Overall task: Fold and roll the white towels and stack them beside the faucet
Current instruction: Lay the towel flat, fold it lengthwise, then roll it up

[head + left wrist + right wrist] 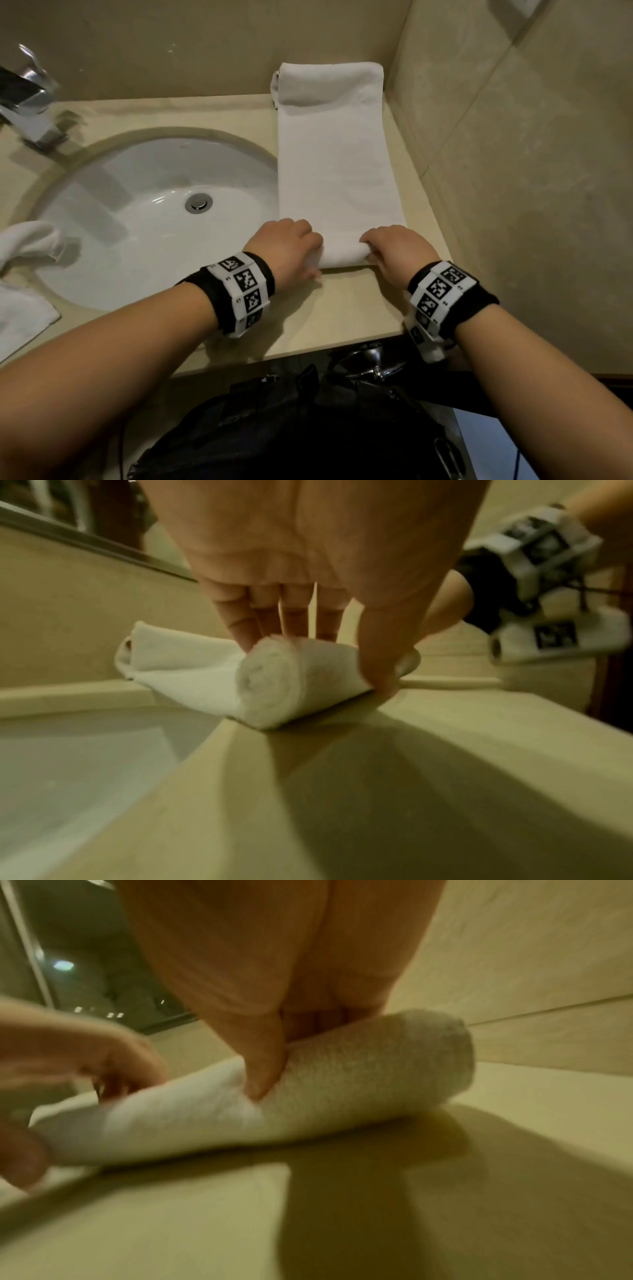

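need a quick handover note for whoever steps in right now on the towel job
Left hand and right hand: both grip the rolled near end of the long towel.
The towel lies folded lengthwise on the counter, right of the sink; its far end rises against the wall.
Done: the fold and the first turns.
Left: finish this roll, do the loose towel on the sink's left rim, and stack them by the faucet.

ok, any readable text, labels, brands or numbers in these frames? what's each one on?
None readable.
Left wristband: black-and-white square marker patterns, not letters or numbers; tiny specks beside them too small to read.
Right wristband: same kind of markers, nothing legible.
Towel, faucet, sink, bag: no print or brand visible.
Both wrist views: too blurred to show any text.
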Demonstrator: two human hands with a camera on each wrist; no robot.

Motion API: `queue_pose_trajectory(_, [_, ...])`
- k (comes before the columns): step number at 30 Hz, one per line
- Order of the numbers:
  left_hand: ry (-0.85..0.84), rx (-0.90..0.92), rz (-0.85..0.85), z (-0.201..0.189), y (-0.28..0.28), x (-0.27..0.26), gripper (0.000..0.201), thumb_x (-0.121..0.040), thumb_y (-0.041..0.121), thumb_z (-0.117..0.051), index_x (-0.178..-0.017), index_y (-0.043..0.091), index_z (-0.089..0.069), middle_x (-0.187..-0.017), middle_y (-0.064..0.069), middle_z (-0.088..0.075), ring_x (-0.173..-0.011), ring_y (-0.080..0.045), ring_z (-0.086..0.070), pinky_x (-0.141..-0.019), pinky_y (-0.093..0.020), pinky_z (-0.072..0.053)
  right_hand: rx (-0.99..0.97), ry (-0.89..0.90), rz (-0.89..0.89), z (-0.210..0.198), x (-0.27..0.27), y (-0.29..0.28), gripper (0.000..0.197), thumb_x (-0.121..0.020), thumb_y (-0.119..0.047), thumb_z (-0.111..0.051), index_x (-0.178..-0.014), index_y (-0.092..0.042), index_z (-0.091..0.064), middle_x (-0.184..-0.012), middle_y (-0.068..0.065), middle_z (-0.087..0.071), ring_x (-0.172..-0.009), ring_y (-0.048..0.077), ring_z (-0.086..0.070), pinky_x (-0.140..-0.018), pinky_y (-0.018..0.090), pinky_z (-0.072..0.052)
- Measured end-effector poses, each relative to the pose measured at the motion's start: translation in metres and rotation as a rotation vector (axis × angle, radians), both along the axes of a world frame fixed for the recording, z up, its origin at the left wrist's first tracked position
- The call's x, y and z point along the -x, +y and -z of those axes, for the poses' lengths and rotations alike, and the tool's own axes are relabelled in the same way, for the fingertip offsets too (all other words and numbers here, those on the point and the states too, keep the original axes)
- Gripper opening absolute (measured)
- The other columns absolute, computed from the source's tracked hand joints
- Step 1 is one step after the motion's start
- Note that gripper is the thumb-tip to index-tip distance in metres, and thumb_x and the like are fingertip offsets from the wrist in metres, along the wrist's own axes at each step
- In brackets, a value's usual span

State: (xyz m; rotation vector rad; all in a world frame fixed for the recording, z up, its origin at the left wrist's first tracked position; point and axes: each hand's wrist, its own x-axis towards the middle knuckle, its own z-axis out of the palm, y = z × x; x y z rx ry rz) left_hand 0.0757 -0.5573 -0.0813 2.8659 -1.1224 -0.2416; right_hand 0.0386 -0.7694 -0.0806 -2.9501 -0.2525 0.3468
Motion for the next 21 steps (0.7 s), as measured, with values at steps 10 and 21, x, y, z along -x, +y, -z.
queue_pose_trajectory(10, [0.352, -0.055, -0.124, -0.014, -0.012, -0.011, 0.029, -0.09, 0.017, -0.046, -0.117, 0.013, -0.057, -0.119, -0.009, -0.062, -0.109, -0.026, -0.056, -0.087, -0.029, -0.04, -0.083, -0.029, 0.027, -0.01, -0.003, -0.009, 0.025, -0.086, -0.028, -0.056, -0.108, -0.015, -0.056, -0.108, 0.008, -0.058, -0.099, 0.028, -0.054, -0.08, 0.033, -0.037])
queue_pose_trajectory(21, [0.08, -0.079, 0.049, -0.005, -0.015, 0.003, 0.05, -0.084, 0.036, -0.055, -0.128, 0.016, -0.044, -0.128, -0.006, -0.047, -0.111, -0.029, -0.046, -0.091, -0.037, -0.039, -0.081, 0.321, 0.025, -0.006, -0.018, -0.003, 0.037, -0.091, -0.024, -0.049, -0.127, -0.017, -0.052, -0.127, 0.01, -0.059, -0.116, 0.026, -0.052, -0.093, 0.03, -0.038])
